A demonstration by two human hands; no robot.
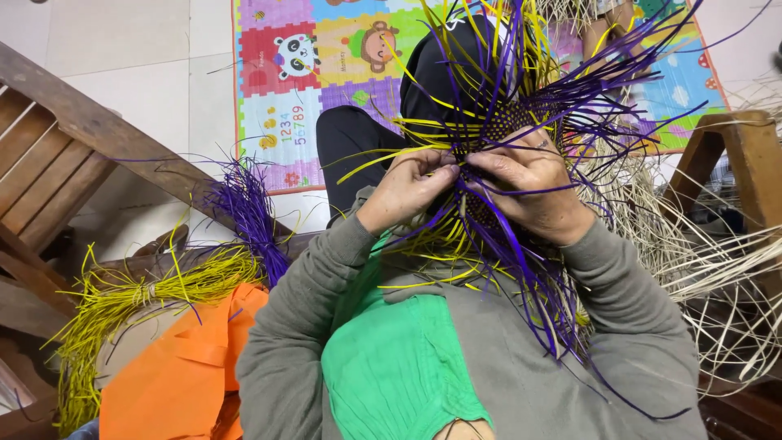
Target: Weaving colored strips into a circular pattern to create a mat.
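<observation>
Head view: both hands, left (405, 189) and right (533, 186), pinching purple-yellow woven strips (497, 130).

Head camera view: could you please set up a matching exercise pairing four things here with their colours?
Things:
1. loose strand bundle lying at the left
2. cloth beside that bundle
3. top under the grey jacket
4. strands hanging below both hands

Colours:
A. green
B. purple
C. yellow
D. orange

Pairs: 1-C, 2-D, 3-A, 4-B
</observation>
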